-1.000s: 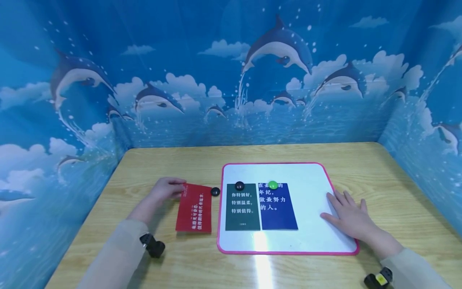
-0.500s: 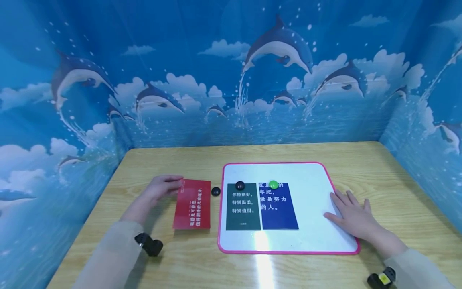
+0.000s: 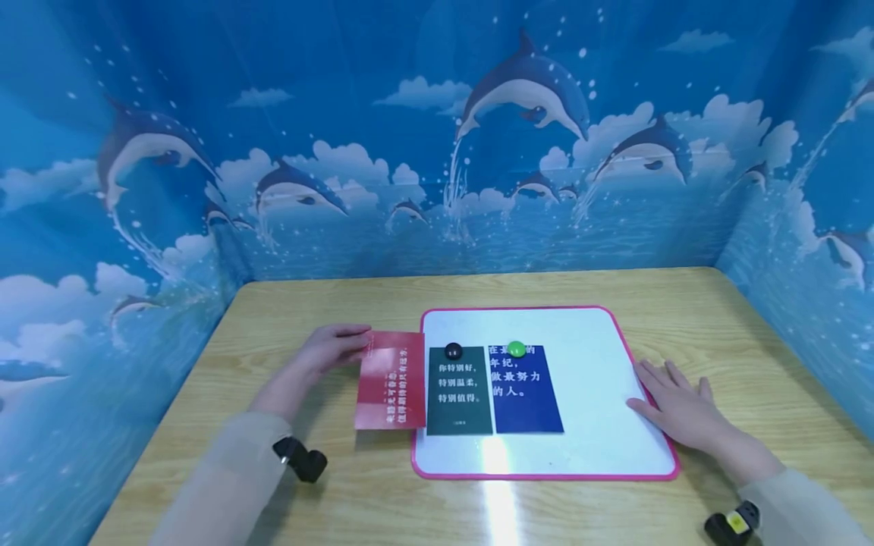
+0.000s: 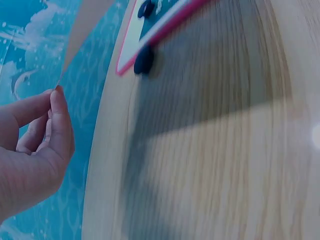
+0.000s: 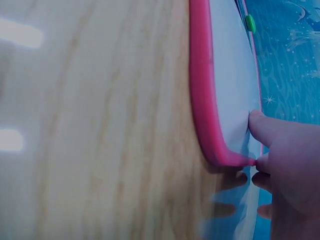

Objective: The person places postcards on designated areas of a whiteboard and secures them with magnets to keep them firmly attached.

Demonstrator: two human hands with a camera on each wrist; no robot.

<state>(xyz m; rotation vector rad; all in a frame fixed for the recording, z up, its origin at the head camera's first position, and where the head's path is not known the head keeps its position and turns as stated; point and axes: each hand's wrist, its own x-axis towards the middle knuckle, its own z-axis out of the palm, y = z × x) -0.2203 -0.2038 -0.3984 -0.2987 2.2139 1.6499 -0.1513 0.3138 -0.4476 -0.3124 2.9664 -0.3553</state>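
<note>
My left hand (image 3: 334, 346) pinches a red card (image 3: 391, 387) with white lettering by its upper left corner. The card is raised above the table and overlaps the left rim of a pink-edged whiteboard (image 3: 601, 447). In the left wrist view, thumb and fingertip meet at the card's corner. Beneath the card a loose black magnet (image 4: 144, 60) lies next to the board; the card hides it in the head view. My right hand (image 3: 686, 409) rests at the board's right edge, fingers extended, with its thumb on the white surface in the right wrist view.
On the board lie a dark green card (image 3: 459, 409) under a black magnet (image 3: 454, 351) and a blue card (image 3: 529, 409) under a green magnet (image 3: 516, 349). The wooden table (image 3: 328, 500) meets a dolphin-print curtain (image 3: 382, 250) at the back and sides.
My left hand has drifted slightly left, then moved right, bringing the red card over the loose magnet and the board's left rim. The right hand has slid a little to the right.
</note>
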